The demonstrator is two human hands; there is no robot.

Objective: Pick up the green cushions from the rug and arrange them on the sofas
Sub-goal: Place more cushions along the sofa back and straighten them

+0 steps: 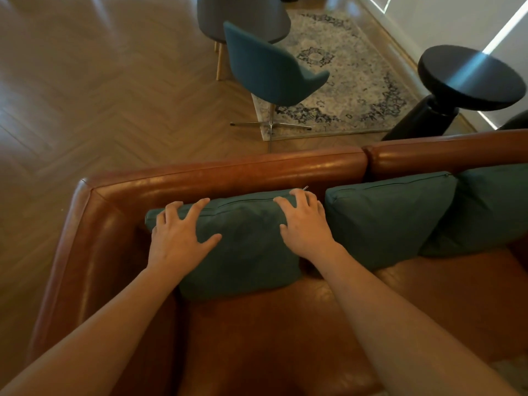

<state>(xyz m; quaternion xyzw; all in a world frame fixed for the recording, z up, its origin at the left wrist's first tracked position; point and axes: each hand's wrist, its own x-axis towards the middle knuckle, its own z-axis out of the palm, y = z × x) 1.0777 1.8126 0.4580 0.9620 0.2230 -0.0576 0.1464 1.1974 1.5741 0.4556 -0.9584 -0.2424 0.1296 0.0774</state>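
A green cushion (245, 247) leans against the backrest at the left end of a brown leather sofa (217, 172). My left hand (180, 235) lies on its upper left part with fingers spread. My right hand (304, 221) presses its upper right corner, fingers curled over the top edge. A second green cushion (385, 218) stands to its right against the backrest. Part of a third green cushion (491, 207) shows at the right edge.
Behind the sofa is herringbone wood floor with a teal swivel chair (271, 70), a grey round table (243, 18) and a patterned rug (351, 72). A black round side table (468, 75) stands at the back right near the wall.
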